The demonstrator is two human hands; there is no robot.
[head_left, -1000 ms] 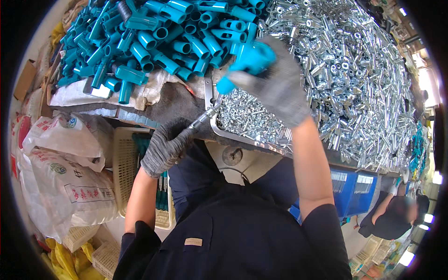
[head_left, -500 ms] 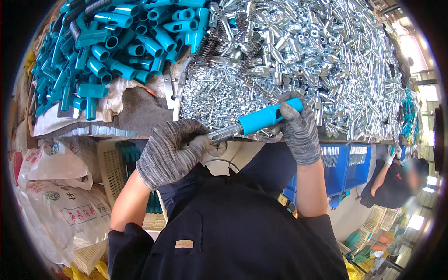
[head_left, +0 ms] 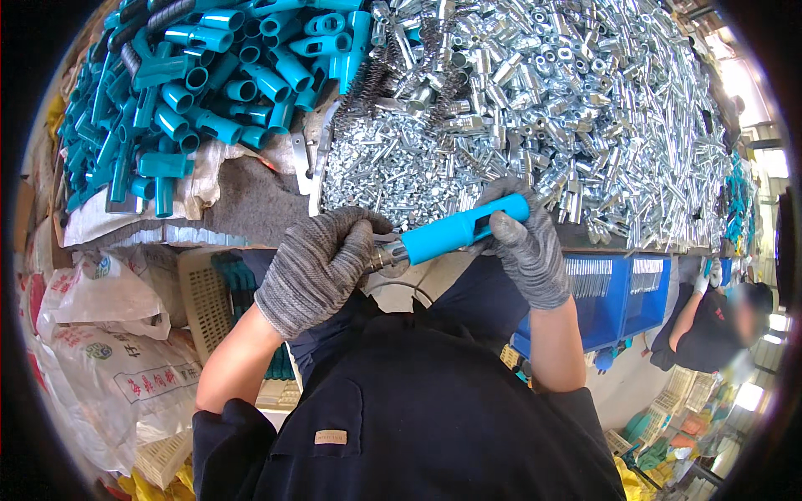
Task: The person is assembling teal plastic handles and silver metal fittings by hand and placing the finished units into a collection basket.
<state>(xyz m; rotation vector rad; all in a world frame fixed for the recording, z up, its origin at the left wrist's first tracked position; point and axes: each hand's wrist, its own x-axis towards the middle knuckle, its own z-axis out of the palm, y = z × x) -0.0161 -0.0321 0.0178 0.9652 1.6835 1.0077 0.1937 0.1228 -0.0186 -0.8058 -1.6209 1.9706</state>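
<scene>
A teal metal sleeve (head_left: 434,237) with a slot cut in its side lies across my two gloved hands, tilted up to the right. My right hand (head_left: 526,246) grips its slotted end, thumb beside the opening. At the other end, my left hand (head_left: 322,269) is closed around a silver metal rod (head_left: 385,257) that meets the sleeve. Most of the rod is hidden by the fingers. Just beyond both hands, small silver pins (head_left: 384,175) are heaped at the table's near edge.
Similar teal sleeves (head_left: 221,83) are piled at the far left. Larger silver fittings (head_left: 568,92) cover the right of the table, with dark coil springs (head_left: 363,96) among them. Blue bins (head_left: 597,292) stand below at right, white sacks (head_left: 117,367) at left. Another person (head_left: 710,321) works at far right.
Both hands have come slightly nearer with the sleeve, and my right hand has shifted left. Less of the silver rod shows between my left hand and the sleeve.
</scene>
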